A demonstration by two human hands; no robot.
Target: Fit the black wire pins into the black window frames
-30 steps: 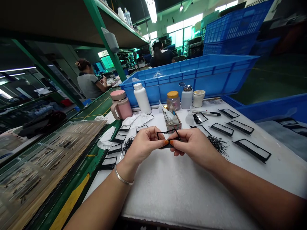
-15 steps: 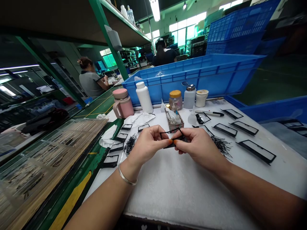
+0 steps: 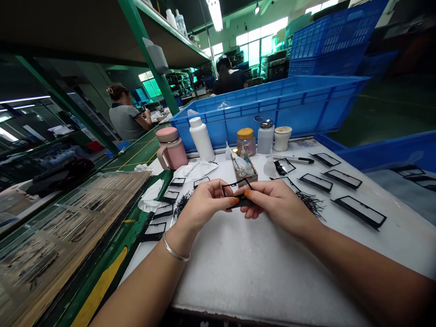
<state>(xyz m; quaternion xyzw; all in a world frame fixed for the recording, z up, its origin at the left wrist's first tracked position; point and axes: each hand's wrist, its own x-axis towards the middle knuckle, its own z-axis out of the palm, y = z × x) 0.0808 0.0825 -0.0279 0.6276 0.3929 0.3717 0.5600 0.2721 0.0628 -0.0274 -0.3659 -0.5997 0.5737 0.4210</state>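
Between my two hands, above the white tabletop [image 3: 259, 268], is a small black rectangular frame [image 3: 242, 200] with a clear-looking opening. My left hand [image 3: 210, 200] pinches its left side between thumb and fingers. At its right side, my right hand [image 3: 269, 198] grips it with thumb and fingertips. Part of the frame is hidden by the fingers. A heap of thin black strips [image 3: 311, 205] lies just right of my right hand, and another black heap [image 3: 181, 204] lies beside my left hand. Similar black frames [image 3: 359, 212] rest at the right, with several more [image 3: 155, 230] at the left.
Behind my hands stands a small box of little bottles [image 3: 244, 169]. Farther back are a pink mug [image 3: 172, 150], a white bottle [image 3: 202, 140], jars and a large blue crate [image 3: 272, 106]. A knife-like tool [image 3: 296, 160] lies right. Clear-lidded trays [image 3: 57, 227] line the left. Two people sit beyond.
The held frame has tilted up, showing more of its face and opening. My hands have shifted slightly, and the whole view has moved a little.
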